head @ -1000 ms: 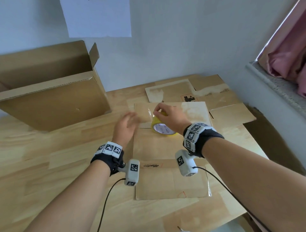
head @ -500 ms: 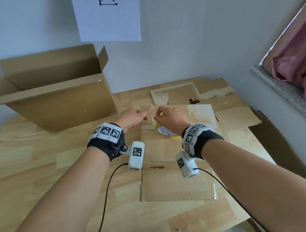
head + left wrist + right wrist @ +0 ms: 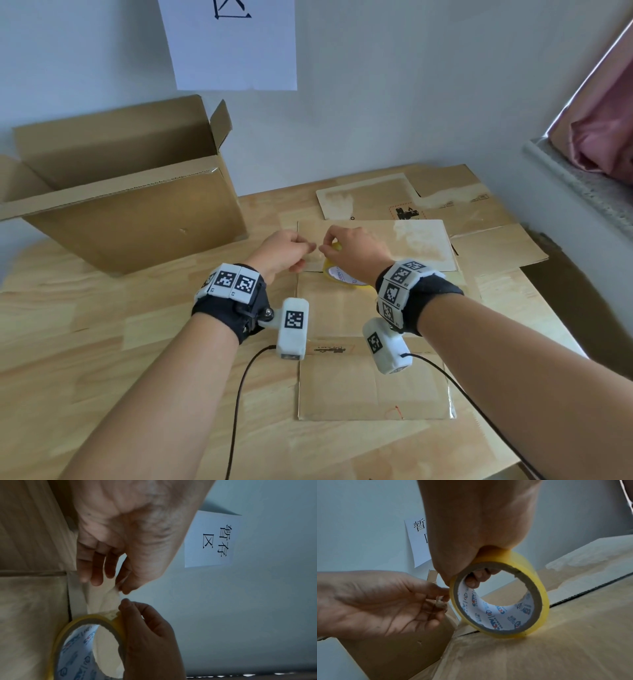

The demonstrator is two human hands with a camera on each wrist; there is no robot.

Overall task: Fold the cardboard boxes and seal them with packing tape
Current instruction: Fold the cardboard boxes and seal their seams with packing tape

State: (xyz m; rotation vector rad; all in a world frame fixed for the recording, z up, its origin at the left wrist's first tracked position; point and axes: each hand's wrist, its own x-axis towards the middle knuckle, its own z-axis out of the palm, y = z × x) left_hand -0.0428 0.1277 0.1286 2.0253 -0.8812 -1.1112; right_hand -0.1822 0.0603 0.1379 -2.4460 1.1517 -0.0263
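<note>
Both hands (image 3: 322, 251) pinching, fingertips together

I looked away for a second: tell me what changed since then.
The left hand moved in toward the tape roll and now pinches its loose end. The right hand kept holding the roll on the flat cardboard; the open box stayed put.

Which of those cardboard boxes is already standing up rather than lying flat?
The big open box at the table's back left, flaps up. The others, like the flattened box under the tape roll, lie flat.
</note>
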